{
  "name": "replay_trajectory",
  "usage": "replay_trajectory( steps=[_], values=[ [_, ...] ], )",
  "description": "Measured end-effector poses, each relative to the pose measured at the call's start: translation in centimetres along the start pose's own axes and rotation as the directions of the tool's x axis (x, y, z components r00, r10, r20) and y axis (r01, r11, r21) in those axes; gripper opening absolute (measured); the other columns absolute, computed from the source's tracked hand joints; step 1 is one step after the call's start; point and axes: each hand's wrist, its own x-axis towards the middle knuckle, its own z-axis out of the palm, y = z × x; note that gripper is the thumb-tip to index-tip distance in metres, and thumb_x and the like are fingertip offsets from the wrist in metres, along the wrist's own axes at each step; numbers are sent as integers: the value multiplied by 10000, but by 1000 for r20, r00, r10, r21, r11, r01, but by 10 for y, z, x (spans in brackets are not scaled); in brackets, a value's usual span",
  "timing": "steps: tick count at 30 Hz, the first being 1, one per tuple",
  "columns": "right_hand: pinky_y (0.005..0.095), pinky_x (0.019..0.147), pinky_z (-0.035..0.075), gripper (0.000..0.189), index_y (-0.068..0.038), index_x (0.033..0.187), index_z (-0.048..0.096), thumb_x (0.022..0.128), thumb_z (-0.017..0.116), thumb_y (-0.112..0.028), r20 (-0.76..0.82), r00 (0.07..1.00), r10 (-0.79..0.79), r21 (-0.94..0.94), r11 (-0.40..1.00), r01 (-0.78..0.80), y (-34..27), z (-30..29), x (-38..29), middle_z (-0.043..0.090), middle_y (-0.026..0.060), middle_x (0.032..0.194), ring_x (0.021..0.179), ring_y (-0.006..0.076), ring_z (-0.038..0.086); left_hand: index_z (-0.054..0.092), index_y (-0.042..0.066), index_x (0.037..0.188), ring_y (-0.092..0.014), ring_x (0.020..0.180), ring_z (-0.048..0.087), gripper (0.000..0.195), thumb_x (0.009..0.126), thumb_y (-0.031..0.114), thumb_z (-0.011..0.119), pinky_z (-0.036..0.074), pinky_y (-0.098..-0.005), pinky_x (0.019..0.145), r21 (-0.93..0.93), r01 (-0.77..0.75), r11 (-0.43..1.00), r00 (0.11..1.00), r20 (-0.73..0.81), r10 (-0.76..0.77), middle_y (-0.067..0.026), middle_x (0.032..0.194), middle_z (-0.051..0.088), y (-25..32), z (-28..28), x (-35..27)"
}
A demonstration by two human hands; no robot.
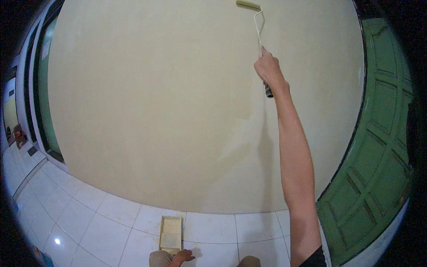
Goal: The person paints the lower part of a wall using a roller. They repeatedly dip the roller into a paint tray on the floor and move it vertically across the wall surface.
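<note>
My right hand (268, 66) is raised with its fingers closed round the handle of a paint roller (248, 4). The roller's cream sleeve lies against the cream-painted wall (150, 100) near the top edge of the view, and the black end of its handle sticks out below my fist. Darker, damp-looking paint covers much of the wall left of my arm, with a paler area beside it. My left hand (185, 255) is low down by my knee, its fingers apart and holding nothing. Just beyond it, a paint tray (171, 233) with cream paint on it rests on the floor.
White floor tiles (213, 227) with faint paint smears meet the foot of the wall. A green panelled door (370, 150) stands at the right. On the left are a door frame and an opening into another space. A blue object (46, 258) is partly visible at lower left.
</note>
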Motion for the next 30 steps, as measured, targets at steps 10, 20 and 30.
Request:
replay_trajectory(
  steps=[10, 20, 30],
  values=[
    [478, 699, 529, 631, -34, 1480, 252, 888, 470, -42, 107, 985, 132, 9, 991, -134, 35, 64, -189, 625, 263, 783, 753, 394, 639, 625, 39, 1144, -370, 1120, 576, 568, 871, 530, 539, 469, -477, 944, 124, 39, 991, 994, 99, -51, -185, 1174, 630, 0, 2, 12],
    [458, 530, 501, 709, -28, 1500, 146, 890, 507, -28, 443, 851, 282, -60, 956, -286, 41, 127, -400, 603, 241, 645, 592, 379, 617, 635, 64, 1152, -358, 1109, 583, 541, 869, 517, 554, 466, -483, 950, 61, 64, 996, 998, 24, -65, -159, 1156, 643, -14, -3, -1],
    [444, 510, 502, 691, -66, 1498, 220, 882, 532, -81, 616, 681, 395, -209, 916, -342, 52, 152, -601, 608, 188, 599, 525, 339, 605, 658, 95, 1070, -352, 1071, 602, 484, 866, 523, 562, 500, -481, 896, 94, 85, 992, 996, -18, -83, -135, 1121, 655, 4, -21, -23]
  ],
)
